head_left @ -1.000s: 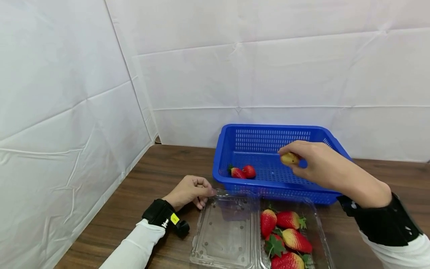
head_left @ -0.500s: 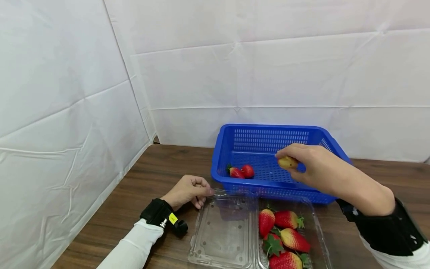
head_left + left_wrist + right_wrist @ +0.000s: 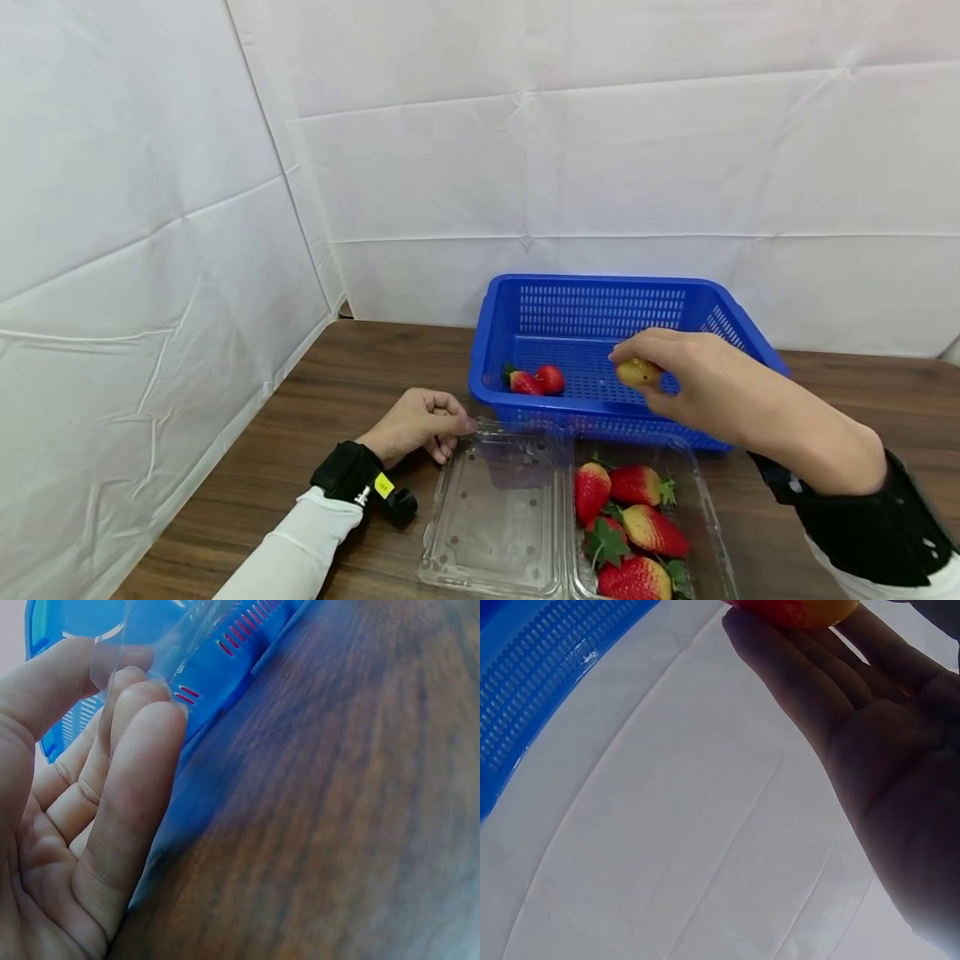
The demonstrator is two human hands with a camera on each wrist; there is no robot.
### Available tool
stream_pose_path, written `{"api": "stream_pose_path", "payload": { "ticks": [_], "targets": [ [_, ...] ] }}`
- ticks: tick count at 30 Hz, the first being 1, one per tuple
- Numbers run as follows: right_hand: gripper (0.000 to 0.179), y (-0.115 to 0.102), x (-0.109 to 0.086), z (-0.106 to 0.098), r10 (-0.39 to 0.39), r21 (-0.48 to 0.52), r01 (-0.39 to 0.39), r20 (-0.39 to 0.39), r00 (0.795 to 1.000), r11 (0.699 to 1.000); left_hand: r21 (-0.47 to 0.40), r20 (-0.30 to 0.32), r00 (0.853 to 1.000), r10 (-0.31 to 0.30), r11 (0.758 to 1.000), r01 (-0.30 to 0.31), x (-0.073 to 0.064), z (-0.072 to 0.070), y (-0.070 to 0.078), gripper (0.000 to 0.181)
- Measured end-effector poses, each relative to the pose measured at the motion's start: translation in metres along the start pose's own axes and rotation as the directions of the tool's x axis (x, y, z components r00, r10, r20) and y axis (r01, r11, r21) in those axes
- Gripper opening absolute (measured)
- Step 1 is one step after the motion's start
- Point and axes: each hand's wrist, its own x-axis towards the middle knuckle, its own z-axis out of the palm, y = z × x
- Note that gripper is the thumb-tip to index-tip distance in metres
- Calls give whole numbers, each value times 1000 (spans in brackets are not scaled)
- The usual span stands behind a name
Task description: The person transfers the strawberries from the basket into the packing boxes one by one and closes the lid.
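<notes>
My left hand (image 3: 420, 427) pinches the far left corner of a clear plastic lid (image 3: 502, 521). In the left wrist view, the transparent edge (image 3: 112, 656) runs between thumb and fingers. The lid lies folded out from its clear box (image 3: 712, 521), which holds several red-and-yellow strawberries (image 3: 654, 531) with green leaves. Over the right part of a blue basket (image 3: 600, 285), my right hand (image 3: 697, 375) holds a yellow-and-red strawberry (image 3: 637, 372) between thumb and fingers. Its red side (image 3: 787, 611) shows in the right wrist view. Two red strawberries (image 3: 550, 380) lie at the basket's left front.
White cloth (image 3: 420, 175) walls the back and left of the brown wooden table (image 3: 390, 358). The basket's near side stands right behind the box and lid. A black wrist camera (image 3: 400, 507) sits beside the lid.
My right hand, still holding the strawberry, has moved slightly left and down over the basket. The left hand keeps its grip on the lid. The whole view has shifted slightly.
</notes>
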Motion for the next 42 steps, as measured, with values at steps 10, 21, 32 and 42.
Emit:
{"api": "stream_pose_path", "payload": {
  "ticks": [10, 21, 32, 42],
  "targets": [
    [45, -5, -3, 4, 22, 3, -22, 34, 999, 1000, 3, -4, 1000, 0, 1000, 0, 0, -1, -1, 10],
    [41, -3, -15, 6, -17, -23, 17, 9, 1000, 1000, 9, -7, 1000, 7, 1000, -7, 1, -1, -1, 8],
    [48, -2, -27, 9, -35, -29, 35, -5, 999, 999, 22, -12, 1000, 5, 1000, -5, 2, 0, -2, 8],
    [51, -8, -28, 9, -62, -13, 62, 8, 998, 998, 16, -11, 1000, 3, 1000, -3, 1, -1, -1, 8]
  ]
}}
